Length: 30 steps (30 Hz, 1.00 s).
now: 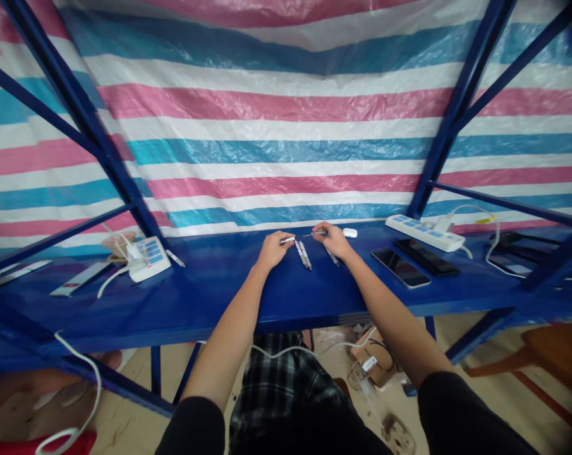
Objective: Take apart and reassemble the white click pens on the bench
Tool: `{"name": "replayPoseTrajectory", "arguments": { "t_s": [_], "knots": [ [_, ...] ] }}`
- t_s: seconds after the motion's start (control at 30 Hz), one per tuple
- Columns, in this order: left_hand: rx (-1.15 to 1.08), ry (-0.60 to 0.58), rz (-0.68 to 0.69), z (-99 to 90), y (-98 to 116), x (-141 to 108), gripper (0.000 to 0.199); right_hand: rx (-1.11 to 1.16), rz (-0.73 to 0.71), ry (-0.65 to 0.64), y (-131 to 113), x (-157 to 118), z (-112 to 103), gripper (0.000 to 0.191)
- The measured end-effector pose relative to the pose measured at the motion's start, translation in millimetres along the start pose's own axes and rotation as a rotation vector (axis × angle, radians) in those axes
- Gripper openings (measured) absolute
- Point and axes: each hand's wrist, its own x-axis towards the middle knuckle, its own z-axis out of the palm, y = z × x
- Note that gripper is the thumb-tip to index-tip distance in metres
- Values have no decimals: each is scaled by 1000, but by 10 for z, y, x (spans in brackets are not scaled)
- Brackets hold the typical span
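Above the blue table (210, 278), my left hand (272, 249) pinches a short white pen part (288, 239). My right hand (332, 239) pinches a thin grey pen part (318, 232) whose narrow tip points left, toward the white part; a gap separates the two. Between my hands, several white and grey pens (303, 255) lie side by side on the table. Another slim grey pen (332, 256) lies just below my right hand. A small white case (350, 233) sits right of my right fingers.
Two dark phones (400, 268) (425, 257) lie right of my right arm. White power strips stand at the right (425, 232) and left (149, 259), with cables. A white pen (175, 258) is near the left strip. Blue frame posts rise at both sides.
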Motion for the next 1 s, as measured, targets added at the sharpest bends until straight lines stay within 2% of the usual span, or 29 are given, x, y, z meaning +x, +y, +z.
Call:
{"name": "replayPoseTrajectory", "arguments": {
  "t_s": [0.5,0.67,0.83,0.9,1.0],
  "knots": [
    [-59,-46,61,46,34,-2,24,15,-52,-128,-138,-60,57,19],
    [-230,-73,-30,61,93,-5,24,22,-105,-156,-271,-100,57,20],
    [-366,-153,-74,32,114,-13,31,10,-125,-152,-343,-113,26,21],
    [-326,-137,-70,18,121,-13,31,-12,-127,-188,-339,-107,21,20],
    [-259,-67,-46,7,143,-11,29,-30,-106,-252,-312,-103,35,32]
  ]
}}
